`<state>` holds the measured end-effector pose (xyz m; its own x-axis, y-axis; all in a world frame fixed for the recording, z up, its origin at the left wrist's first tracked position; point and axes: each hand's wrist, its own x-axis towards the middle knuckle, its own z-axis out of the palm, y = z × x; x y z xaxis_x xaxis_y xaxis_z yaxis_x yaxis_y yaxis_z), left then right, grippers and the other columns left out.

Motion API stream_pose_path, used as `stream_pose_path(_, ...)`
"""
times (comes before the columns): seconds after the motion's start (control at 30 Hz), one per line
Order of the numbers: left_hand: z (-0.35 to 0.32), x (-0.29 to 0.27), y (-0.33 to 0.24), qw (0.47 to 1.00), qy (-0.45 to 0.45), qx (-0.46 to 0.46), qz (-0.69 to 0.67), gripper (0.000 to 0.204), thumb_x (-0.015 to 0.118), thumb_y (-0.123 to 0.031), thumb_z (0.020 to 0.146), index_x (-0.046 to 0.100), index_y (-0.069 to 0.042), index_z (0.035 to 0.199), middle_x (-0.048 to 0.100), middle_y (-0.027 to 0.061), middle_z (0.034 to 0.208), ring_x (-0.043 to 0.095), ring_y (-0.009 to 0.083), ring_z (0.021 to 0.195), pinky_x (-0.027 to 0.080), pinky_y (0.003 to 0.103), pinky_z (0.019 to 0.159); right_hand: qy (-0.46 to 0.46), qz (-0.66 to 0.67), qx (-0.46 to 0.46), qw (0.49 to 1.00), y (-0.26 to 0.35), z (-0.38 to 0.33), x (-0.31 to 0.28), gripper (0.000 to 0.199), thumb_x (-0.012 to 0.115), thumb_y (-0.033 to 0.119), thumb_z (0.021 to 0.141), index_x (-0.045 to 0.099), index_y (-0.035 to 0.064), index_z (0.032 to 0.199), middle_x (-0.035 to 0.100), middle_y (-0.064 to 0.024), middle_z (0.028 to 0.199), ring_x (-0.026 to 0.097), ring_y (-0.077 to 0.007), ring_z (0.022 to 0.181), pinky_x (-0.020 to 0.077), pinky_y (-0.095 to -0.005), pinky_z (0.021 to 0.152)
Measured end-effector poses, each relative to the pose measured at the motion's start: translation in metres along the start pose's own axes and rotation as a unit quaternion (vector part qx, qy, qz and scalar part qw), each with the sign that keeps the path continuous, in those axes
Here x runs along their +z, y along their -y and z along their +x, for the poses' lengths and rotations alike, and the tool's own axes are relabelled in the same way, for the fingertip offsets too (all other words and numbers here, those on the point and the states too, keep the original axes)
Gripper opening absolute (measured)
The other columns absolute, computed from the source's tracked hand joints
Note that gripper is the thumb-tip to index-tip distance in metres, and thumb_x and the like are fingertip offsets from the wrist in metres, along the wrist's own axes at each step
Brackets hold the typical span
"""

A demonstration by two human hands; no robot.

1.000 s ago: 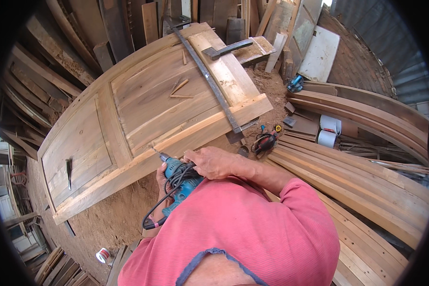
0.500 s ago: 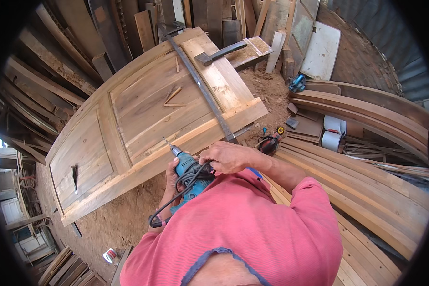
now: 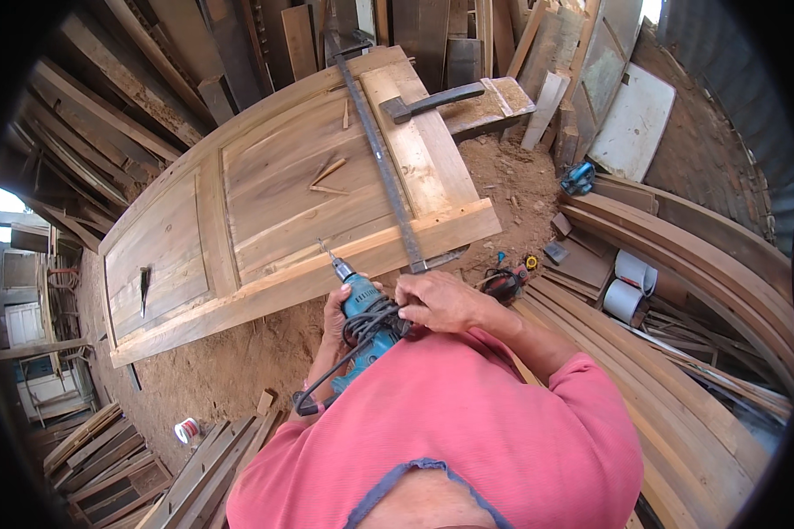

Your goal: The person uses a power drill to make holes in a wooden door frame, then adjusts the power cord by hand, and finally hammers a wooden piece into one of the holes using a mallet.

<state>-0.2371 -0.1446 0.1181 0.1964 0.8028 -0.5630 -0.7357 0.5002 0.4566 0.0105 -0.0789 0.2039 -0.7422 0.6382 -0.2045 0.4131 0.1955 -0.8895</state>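
Ahead of both hands lies a large panelled wooden door, flat over sandy ground, its far end lost among stacked planks. A long metal bar clamp runs across it from the far edge toward the right hand, and a hammer rests on the door's far right corner. To the right of the hands, curved timber strips sweep away, cut off by the dark rim of the view.

A teal power drill sits between the hands, its bit pointing at the near rail of the door — whether the tip touches the wood is hard to make out. The left hand curls around the drill's grip from the left, mostly hidden behind the tool. The right hand is closed over the drill's rear, fingers wrapped on the black cord coiled there; the cord loops down over a pink shirt that covers the forearms.

Right of the right hand stand two white rolls with no legible marking. Low to the left of the left hand, a small white tin with a red band lies on the sand — its label is too small to read.
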Motion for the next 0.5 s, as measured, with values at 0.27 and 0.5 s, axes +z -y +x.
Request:
stream_pose_path(0.27,0.029,0.018,0.006,1.0,-0.005,-0.023,0.006,0.053,0.065,-0.036,0.089,0.053,-0.005,0.13,0.068,0.0219,0.116,0.071,0.0338,0.1,0.059,0.047,0.093,-0.11,-0.015,-0.006,0.994,-0.007,-0.015,0.017,0.049,0.073,0.032,0.089,0.059,0.0014,0.125,0.063,-0.0197,0.107,0.063,-0.0361,0.103,0.05,-0.0431,0.093)
stream_pose_path(0.5,0.055,0.018,-0.016,0.997,0.037,-0.063,0.003,0.057,0.068,-0.038,0.085,0.052,-0.005,0.129,0.067,0.0203,0.115,0.07,0.0335,0.103,0.058,0.049,0.095,-0.173,0.037,0.131,0.975,-0.017,-0.049,-0.055,0.032,0.07,0.024,0.086,0.071,-0.0001,0.106,0.073,-0.0185,0.094,0.07,-0.0312,0.086,0.0541,-0.0404,0.081)
